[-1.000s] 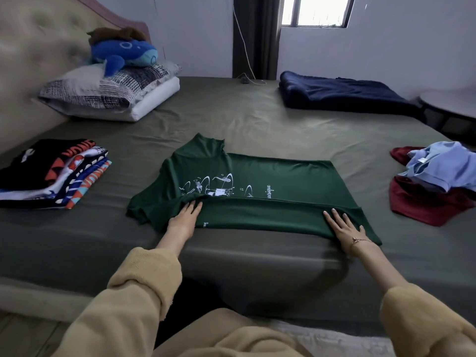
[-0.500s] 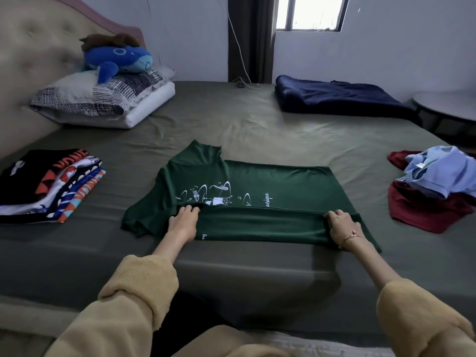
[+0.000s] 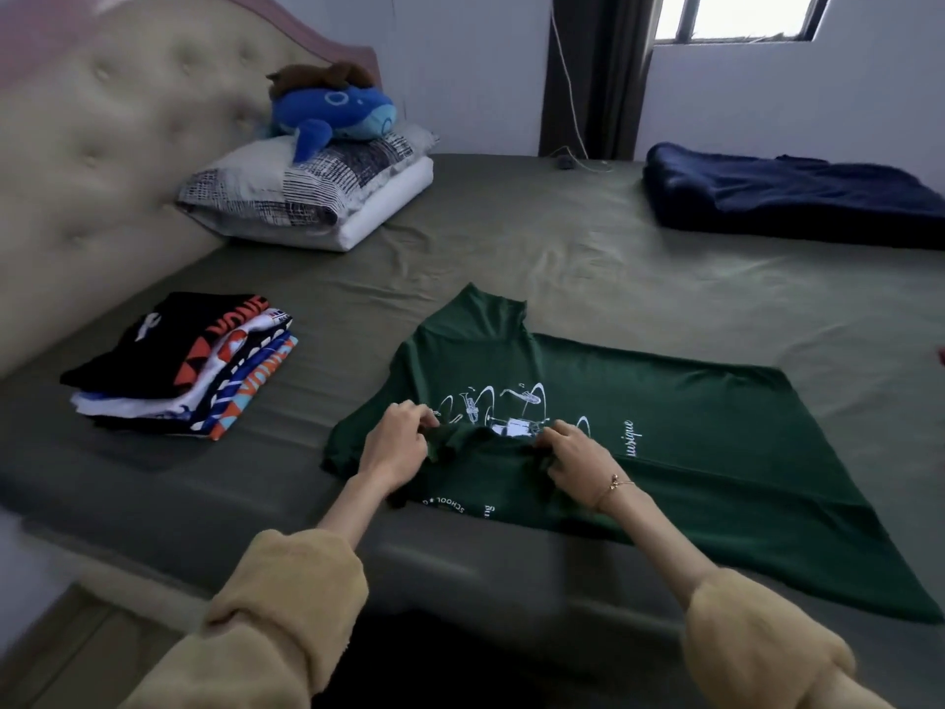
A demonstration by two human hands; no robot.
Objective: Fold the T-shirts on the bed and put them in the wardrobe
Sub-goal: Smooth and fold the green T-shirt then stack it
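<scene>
Both hands moved in from the fold's ends: left hand (image 3: 396, 445) and right hand (image 3: 578, 460) now pinch the sleeve of the green T-shirt (image 3: 665, 452) on the bed (image 3: 562, 258); uneven tugging could skew the fold

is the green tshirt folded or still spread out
Partly folded: the green T-shirt has its near edge turned over the print, the rest lies flat. Left hand and right hand pinch that fold.
</scene>
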